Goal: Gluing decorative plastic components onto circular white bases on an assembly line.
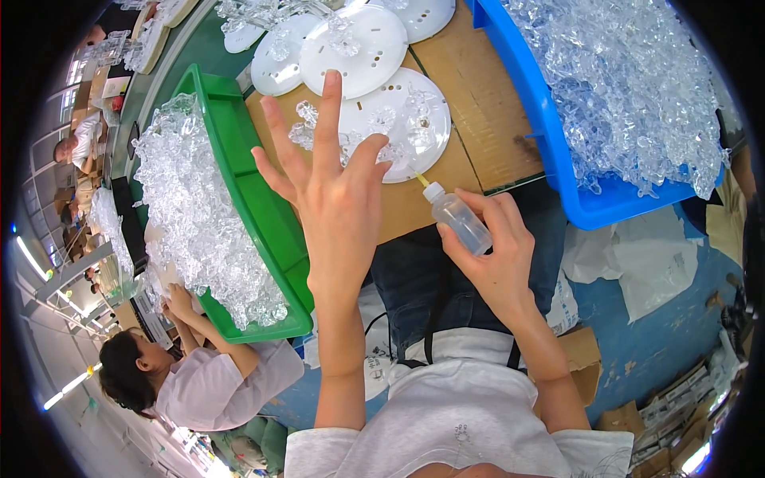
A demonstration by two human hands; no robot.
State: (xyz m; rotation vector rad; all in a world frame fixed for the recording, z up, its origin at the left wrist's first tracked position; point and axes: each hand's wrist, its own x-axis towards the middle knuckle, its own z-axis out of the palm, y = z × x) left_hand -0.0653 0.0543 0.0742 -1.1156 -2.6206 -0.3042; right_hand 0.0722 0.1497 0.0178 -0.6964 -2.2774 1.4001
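My right hand [498,251] grips a small clear squeeze bottle [460,221] with a white cap and a thin yellowish nozzle. The nozzle points up-left at the near edge of a round white disc [406,151]; whether it touches cannot be made out. Several clear plastic pieces [382,121] stand or lie on that disc. My left hand [335,179] is raised over the disc's left side, fingers spread. Its thumb and index finger are near each other, and nothing shows between them. A clear flower-like piece [304,119] appears beyond the left fingers.
A green bin [239,159] heaped with clear pieces [191,207] stands left, a blue bin [558,151] of similar pieces right. More white discs [355,48] lie at the far side of the cardboard-covered table [470,103]. A co-worker [199,366] works at the left.
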